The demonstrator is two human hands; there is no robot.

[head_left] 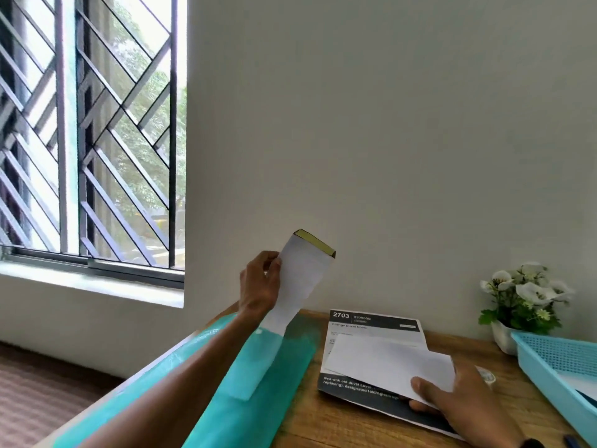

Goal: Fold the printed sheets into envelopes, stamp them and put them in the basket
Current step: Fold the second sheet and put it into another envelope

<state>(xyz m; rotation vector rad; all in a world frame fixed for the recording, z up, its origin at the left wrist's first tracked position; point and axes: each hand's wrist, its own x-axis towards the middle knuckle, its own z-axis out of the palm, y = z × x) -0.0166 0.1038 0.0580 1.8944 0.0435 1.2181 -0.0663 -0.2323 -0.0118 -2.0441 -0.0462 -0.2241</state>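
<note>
It looked like a room in a home, used as a desk corner. A wooden tabletop (pixel 371 425) stood against a plain pale wall (pixel 387 124). Left of the tabletop was a barred window (pixel 93 130); at its far right a potted plant (pixel 523 302).

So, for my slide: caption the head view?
Left hand lifts a white envelope; right hand holds another over the printed sheet.
</note>
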